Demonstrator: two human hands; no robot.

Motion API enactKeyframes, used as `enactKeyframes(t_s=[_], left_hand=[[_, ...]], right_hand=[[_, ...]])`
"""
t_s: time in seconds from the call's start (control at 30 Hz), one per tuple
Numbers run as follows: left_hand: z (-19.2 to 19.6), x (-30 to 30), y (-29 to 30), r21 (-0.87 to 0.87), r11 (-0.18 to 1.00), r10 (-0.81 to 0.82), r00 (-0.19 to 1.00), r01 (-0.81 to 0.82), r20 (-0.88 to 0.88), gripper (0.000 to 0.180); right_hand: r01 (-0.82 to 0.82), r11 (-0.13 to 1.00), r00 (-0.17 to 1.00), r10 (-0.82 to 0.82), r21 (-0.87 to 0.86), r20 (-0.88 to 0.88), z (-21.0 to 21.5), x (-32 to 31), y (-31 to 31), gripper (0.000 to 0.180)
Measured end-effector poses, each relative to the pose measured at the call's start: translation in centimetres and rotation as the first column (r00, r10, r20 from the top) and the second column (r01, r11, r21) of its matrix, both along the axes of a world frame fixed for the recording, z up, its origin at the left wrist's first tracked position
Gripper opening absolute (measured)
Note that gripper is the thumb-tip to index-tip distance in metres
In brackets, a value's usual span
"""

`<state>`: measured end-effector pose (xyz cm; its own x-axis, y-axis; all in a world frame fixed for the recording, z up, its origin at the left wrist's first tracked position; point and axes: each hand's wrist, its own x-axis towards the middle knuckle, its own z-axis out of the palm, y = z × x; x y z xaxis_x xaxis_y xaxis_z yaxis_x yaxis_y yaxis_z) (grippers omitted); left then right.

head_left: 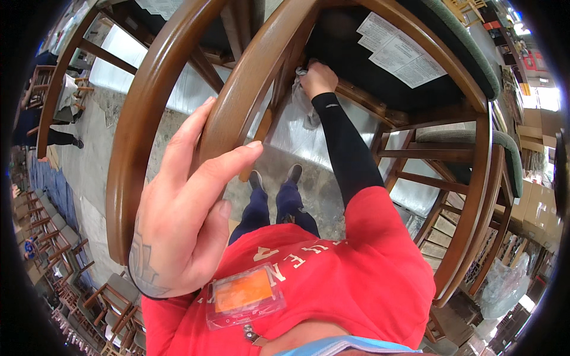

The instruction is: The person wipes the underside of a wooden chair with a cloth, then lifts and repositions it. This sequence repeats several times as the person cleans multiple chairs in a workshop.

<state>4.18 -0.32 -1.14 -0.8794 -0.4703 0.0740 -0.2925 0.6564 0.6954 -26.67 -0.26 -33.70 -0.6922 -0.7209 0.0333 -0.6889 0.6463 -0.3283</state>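
Observation:
A dark brown wooden chair [249, 71] is tipped over in front of me, showing the black underside [338, 41] of its seat with white paper labels [401, 50] on it. My left hand [184, 207] lies against the end of a curved wooden chair part, its fingers stretched out and spread to either side of the wood. My right hand [319, 80] reaches in under the frame, closed on a crumpled grey cloth [307, 113] that hangs below the fingers. The cloth is next to the inner side of the chair's frame; whether it touches the wood I cannot tell.
Another curved wooden chair part [133, 142] stands close at the left. Further chairs with green-grey seats [502, 154] are at the right. Plastic-wrapped flat surfaces [285, 130] lie beneath the chair. Many chairs [113, 302] fill the lower left, and cardboard boxes [534, 202] stand at the right.

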Motion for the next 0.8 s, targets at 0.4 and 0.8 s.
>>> enactKeyframes(t_s=[0.4, 0.8], left_hand=[[0.1, 0.0, 0.2, 0.064, 0.998, 0.022, 1.0, -0.021, -0.018, 0.057], [0.1, -0.1, 0.3, 0.062, 0.998, 0.033, 0.999, -0.033, -0.004, 0.058]], right_hand=[[-0.032, 0.993, 0.999, 0.031, -0.112, -0.005, -1.0, -0.8, 1.6, 0.024], [0.011, 0.98, 1.0, -0.015, -0.199, -0.02, -2.8, 1.7, 0.9, 0.029]])
